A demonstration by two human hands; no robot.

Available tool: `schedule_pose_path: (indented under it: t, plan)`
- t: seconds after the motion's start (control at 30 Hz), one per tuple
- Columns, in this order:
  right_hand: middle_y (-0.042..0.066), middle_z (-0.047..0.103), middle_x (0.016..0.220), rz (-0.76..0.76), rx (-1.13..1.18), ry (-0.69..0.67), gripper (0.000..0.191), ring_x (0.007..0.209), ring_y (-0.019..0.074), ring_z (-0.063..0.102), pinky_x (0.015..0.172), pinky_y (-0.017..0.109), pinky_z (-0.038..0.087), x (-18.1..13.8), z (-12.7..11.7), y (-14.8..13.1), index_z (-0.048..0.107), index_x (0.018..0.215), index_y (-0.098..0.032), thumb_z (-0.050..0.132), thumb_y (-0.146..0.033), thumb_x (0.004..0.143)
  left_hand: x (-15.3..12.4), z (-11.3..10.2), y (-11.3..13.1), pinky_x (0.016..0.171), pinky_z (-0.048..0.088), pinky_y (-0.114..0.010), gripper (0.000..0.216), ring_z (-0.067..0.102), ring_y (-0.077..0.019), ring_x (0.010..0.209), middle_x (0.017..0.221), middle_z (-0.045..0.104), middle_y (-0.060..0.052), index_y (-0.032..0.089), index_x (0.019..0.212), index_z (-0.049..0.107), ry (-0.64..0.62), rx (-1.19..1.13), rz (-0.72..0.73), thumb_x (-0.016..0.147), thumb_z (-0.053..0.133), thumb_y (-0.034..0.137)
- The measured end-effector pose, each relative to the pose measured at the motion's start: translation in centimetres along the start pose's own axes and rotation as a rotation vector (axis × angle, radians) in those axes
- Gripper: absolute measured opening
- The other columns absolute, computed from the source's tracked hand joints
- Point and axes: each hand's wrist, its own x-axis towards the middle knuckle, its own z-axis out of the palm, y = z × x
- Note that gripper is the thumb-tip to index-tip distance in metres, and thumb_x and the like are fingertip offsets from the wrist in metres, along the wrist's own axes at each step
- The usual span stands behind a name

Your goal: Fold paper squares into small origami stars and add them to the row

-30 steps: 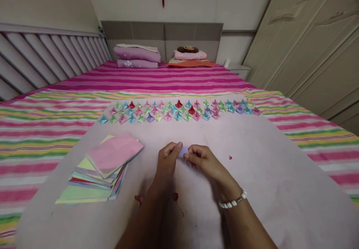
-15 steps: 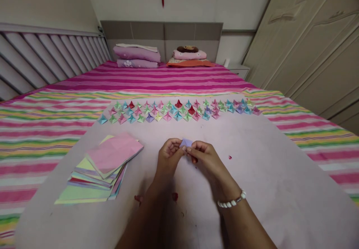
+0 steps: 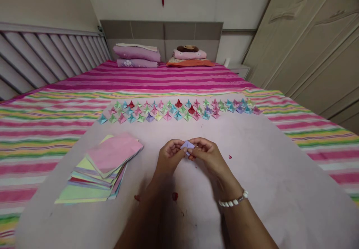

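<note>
- Head view, hands: two hands in frame, both the person's own, meeting just below the middle of the frame. The left hand (image 3: 168,154) is curled, its thumb and fingertips pinched on one small lilac folded paper (image 3: 187,145). The right hand (image 3: 206,154) is curled the same way and grips the paper's other side.
- The lilac paper is held just above the pale pink cover (image 3: 269,159), between the two sets of fingertips. Most of it is hidden by the fingers, so only a pointed upper part shows and its fold cannot be made out.
- One white bead bracelet (image 3: 232,202) sits on the right wrist.
- One loose stack of coloured paper sheets (image 3: 103,168) lies at lower left of the frame, with a pink sheet on top. Green, yellow, lilac and red edges peek out below; the sheets overlap too much to count.
- One band of small folded paper pieces (image 3: 179,110) runs across the middle of the frame, in about two staggered rows. There are several dozen, too small and too close together for an exact count.
- Three small red specks (image 3: 230,157) lie on the cover; what they are cannot be told.
- The striped bed (image 3: 42,129) is cut off at both sides of the frame. Two stacks of pillows (image 3: 137,56) lie by the headboard (image 3: 162,33) at upper centre.
- Both forearms are cut off by the bottom edge.
</note>
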Motion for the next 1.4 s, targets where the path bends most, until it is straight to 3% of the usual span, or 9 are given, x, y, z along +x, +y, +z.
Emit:
schedule_pose_path:
  t: [0.37,0.57,0.8,0.97,1.13,1.23,1.4]
  plan:
    - [0.001,0.067,0.052,0.027,0.060,0.046,0.012,0.046,0.0125,0.059,0.048,0.024,0.046,-0.2,0.2,0.0,0.073,0.069,-0.016,0.077,-0.019,0.057,-0.2,-0.1,-0.2,0.054,0.046,-0.023,0.019,0.057,-0.0097,0.052,0.060,0.064,0.001,0.015,0.071,0.067,0.015,-0.008,-0.001,0.062,0.077,0.028]
    - [0.000,0.065,0.048,0.021,0.063,0.055,0.005,0.044,0.0120,0.059,0.049,0.023,0.046,-0.3,0.5,0.0,0.071,0.063,-0.017,0.072,-0.015,0.059,-0.3,0.0,-0.4,0.056,0.044,-0.021,0.006,0.056,-0.0082,0.054,0.058,0.063,0.003,0.018,0.069,0.068,0.036,-0.044,0.013,0.065,0.072,0.019]
    - [-0.001,0.064,0.046,0.009,0.059,0.060,0.007,0.045,0.0128,0.059,0.051,0.025,0.047,-0.2,0.4,0.2,0.069,0.064,-0.017,0.066,-0.012,0.060,-0.4,-0.3,-0.9,0.059,0.045,-0.023,0.006,0.057,-0.0103,0.056,0.057,0.064,0.002,0.018,0.068,0.070,0.013,-0.093,-0.005,0.065,0.067,0.014]
    - [-0.001,0.065,0.049,-0.045,-0.013,0.049,0.005,0.046,0.0123,0.060,0.053,0.024,0.048,-0.1,0.0,0.2,0.070,0.065,-0.017,0.067,-0.015,0.062,-0.3,-0.3,-1.1,0.063,0.045,-0.024,0.007,0.058,-0.0108,0.060,0.059,0.064,0.001,0.017,0.074,0.070,-0.015,-0.100,-0.023,0.073,0.066,0.023]
    - [-0.001,0.066,0.053,-0.097,-0.076,0.027,0.005,0.049,0.0126,0.060,0.053,0.025,0.049,-0.1,0.0,0.0,0.069,0.065,-0.018,0.067,-0.015,0.061,-0.1,-0.3,-1.4,0.059,0.044,-0.023,0.013,0.057,-0.0099,0.056,0.058,0.064,0.002,0.016,0.069,0.066,-0.024,-0.084,-0.007,0.066,0.076,0.025]
    - [-0.002,0.065,0.053,-0.089,-0.101,0.013,0.009,0.050,0.0125,0.060,0.054,0.025,0.049,-0.2,0.1,-0.1,0.069,0.070,-0.017,0.066,-0.015,0.063,-0.1,-0.2,-1.3,0.060,0.045,-0.024,0.016,0.059,-0.0108,0.057,0.058,0.064,0.002,0.016,0.070,0.064,-0.033,-0.109,-0.009,0.065,0.076,0.025]
    - [-0.002,0.067,0.067,-0.101,-0.039,-0.006,0.033,0.056,0.0133,0.063,0.057,0.027,0.050,-0.3,0.2,-0.2,0.067,0.098,-0.020,0.068,-0.018,0.065,-0.2,0.0,-1.0,0.060,0.046,-0.024,0.019,0.059,-0.0109,0.057,0.058,0.063,0.003,0.017,0.074,0.060,-0.008,-0.100,0.010,0.065,0.075,0.025]
